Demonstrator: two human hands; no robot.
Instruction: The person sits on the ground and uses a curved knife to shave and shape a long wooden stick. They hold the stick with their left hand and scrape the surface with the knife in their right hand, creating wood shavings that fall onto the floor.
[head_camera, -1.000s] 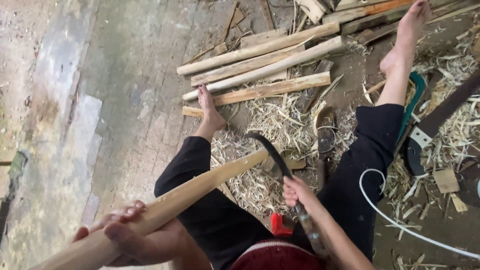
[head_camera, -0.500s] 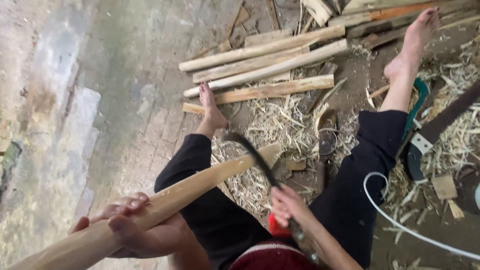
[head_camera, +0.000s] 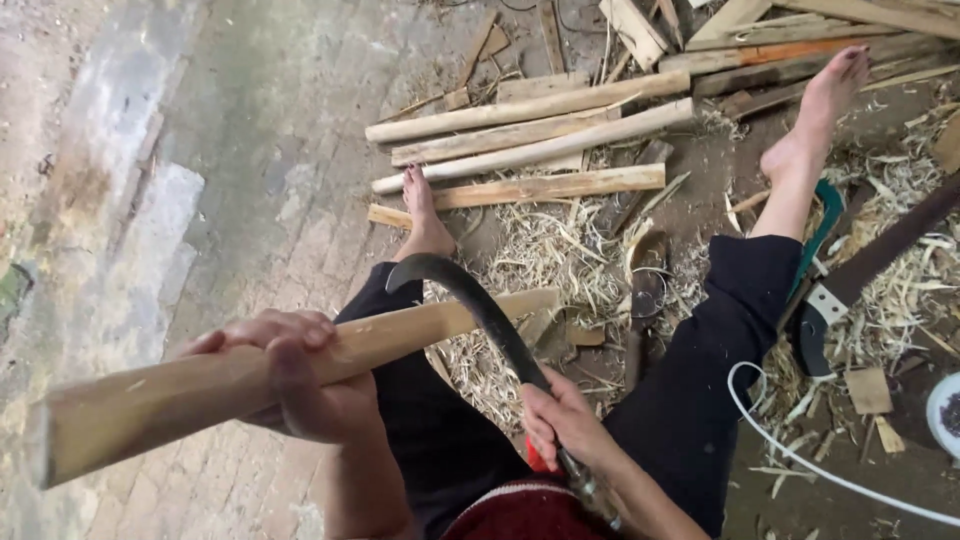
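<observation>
Head view: left hand (head_camera: 300, 375) grips wooden stick (head_camera: 250, 375); right hand (head_camera: 560, 420) grips curved knife (head_camera: 480, 310), blade across stick.

Poles: peeled wooden poles (head_camera: 530, 125) stacked side by side beyond the feet.
Shavings: pale wood shavings (head_camera: 545, 250) strewn between the legs.
Cord: white cord (head_camera: 800, 465) looped at right.
Saw: green-handled saw (head_camera: 825, 215) lying right.
Ground: worn brick floor (head_camera: 230, 150) at left.
</observation>
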